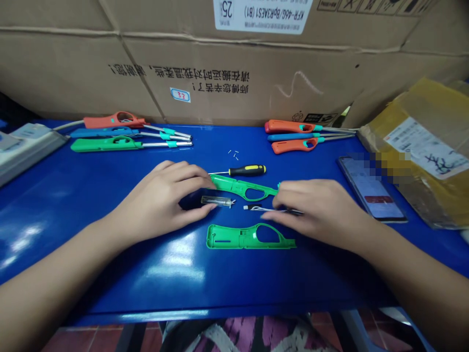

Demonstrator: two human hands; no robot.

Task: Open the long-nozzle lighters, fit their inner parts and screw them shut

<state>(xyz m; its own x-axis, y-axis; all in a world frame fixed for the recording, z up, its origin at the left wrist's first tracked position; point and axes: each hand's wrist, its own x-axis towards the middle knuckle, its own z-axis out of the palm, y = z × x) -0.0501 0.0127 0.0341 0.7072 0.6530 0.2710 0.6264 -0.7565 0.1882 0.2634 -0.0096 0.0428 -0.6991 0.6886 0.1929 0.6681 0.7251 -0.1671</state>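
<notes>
A green lighter handle half lies on the blue table between my hands, its hollow side up. My left hand has its fingertips at that half's left end, thumb spread away beside a clear fuel tank. At the other end, the fingers of my right hand are bent over the handle's tip, with the thumb apart. Beneath that hand runs a black and white igniter with white wire, partly hidden. Closer to me rests the second green handle half, also hollow side up.
Behind the parts are a screwdriver and several small screws. Assembled long lighters lie back left, and more lighters back right. A phone, a taped package, a power strip and a large carton surround them.
</notes>
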